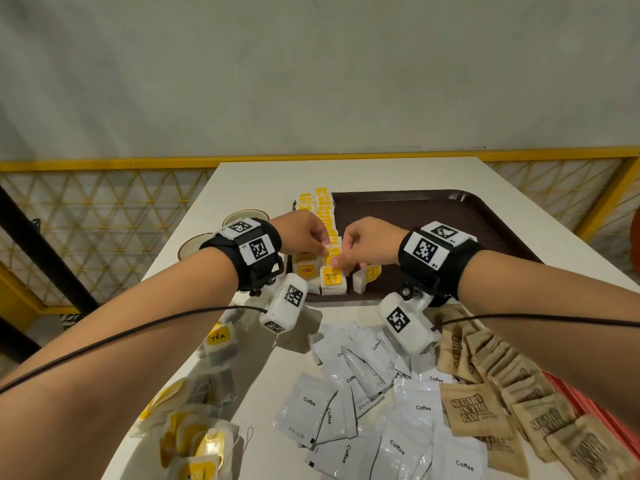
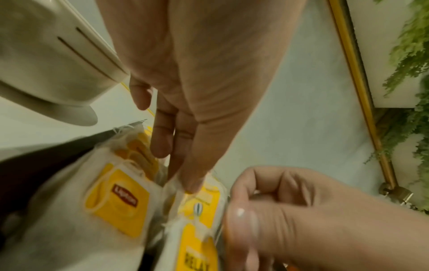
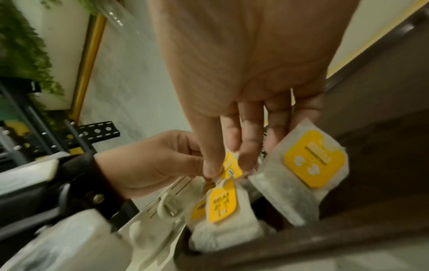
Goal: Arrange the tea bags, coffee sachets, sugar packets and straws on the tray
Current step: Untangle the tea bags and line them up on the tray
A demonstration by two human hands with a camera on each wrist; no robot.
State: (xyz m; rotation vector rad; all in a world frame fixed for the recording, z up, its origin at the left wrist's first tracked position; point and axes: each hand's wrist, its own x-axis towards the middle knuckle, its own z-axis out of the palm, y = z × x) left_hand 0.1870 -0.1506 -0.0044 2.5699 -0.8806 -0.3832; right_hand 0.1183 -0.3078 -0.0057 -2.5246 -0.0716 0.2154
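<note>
A dark brown tray lies at the middle of the white table. Two rows of yellow-tagged tea bags stand along its left side. Over the near end of those rows my left hand and right hand meet and both pinch one tea bag by its top. In the left wrist view my thumb and finger pinch the held bag, beside a Lipton bag. The right wrist view has my fingertips on its yellow tag. Another tea bag leans by my outer fingers.
Loose tea bags lie near left, white coffee sachets in the near middle, brown sugar packets near right. Something red and striped sits at the right table edge. Two cups stand left of the tray.
</note>
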